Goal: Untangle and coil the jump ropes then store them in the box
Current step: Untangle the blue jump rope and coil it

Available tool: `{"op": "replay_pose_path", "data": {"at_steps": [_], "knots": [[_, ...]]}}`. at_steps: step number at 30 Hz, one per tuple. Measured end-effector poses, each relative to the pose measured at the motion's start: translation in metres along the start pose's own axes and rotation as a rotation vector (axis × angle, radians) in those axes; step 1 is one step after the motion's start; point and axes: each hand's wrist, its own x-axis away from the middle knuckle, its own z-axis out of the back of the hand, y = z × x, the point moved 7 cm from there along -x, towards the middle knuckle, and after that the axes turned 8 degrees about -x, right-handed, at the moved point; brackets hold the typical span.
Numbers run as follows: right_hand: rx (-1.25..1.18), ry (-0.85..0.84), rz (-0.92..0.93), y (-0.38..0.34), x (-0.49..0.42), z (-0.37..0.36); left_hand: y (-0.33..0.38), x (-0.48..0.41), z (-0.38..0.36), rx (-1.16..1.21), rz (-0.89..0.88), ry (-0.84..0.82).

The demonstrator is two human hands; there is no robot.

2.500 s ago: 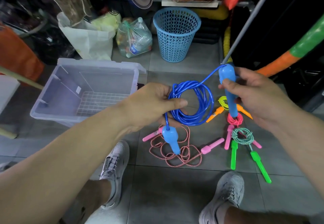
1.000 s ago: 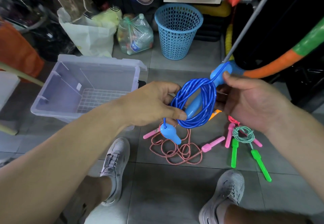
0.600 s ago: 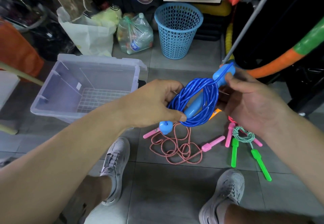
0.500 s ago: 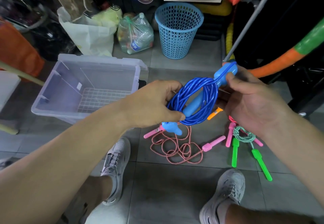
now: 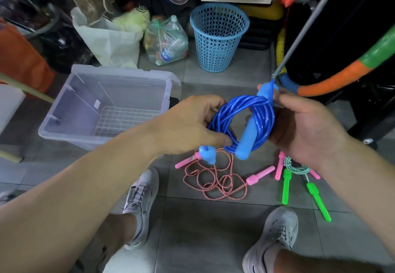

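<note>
A coiled blue jump rope (image 5: 259, 110) hangs between my hands above the floor. My left hand (image 5: 188, 123) grips the coil's left side. One light blue handle (image 5: 249, 136) passes through the coil, and my right hand (image 5: 303, 123) holds that handle's upper end and the coil's right side. The other blue handle (image 5: 207, 154) dangles below my left hand. A loose red-and-white rope with pink handles (image 5: 215, 178) lies tangled on the tiles. A coiled green rope with green handles (image 5: 296, 169) lies at its right. The clear plastic box (image 5: 70, 131) stands open at the left.
A blue mesh basket (image 5: 218, 37) and plastic bags (image 5: 164, 41) stand behind. A grey pole (image 5: 303, 29) leans at the right beside an orange-green foam tube (image 5: 342, 78). My two shoes (image 5: 139, 204) are on the grey tiles below.
My right hand has pushed the blue handle further down through the coil, so its end now sticks out below. The dangling handle has swung slightly.
</note>
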Motion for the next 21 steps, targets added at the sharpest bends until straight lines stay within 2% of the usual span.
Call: {"op": "replay_pose_path", "data": {"at_steps": [4,10,14,17,21], "knots": [[0.144,-0.073,-0.065,-0.002,0.003,-0.003,-0.005,0.001,-0.003,0.075,0.049,-0.026],[0.199,-0.267,-0.211,0.016,0.015,-0.012,-0.002,-0.002,0.002,0.099,0.035,0.103],[0.337,-0.194,-0.181,0.031,0.016,-0.011,-0.001,-0.005,0.009,0.183,0.012,0.202],[0.218,-0.148,-0.199,0.035,0.019,-0.018,-0.001,-0.006,0.01,0.174,0.007,0.256],[0.125,-0.103,-0.195,0.038,0.021,-0.023,0.0,-0.006,0.008,0.025,-0.01,0.293]]}}
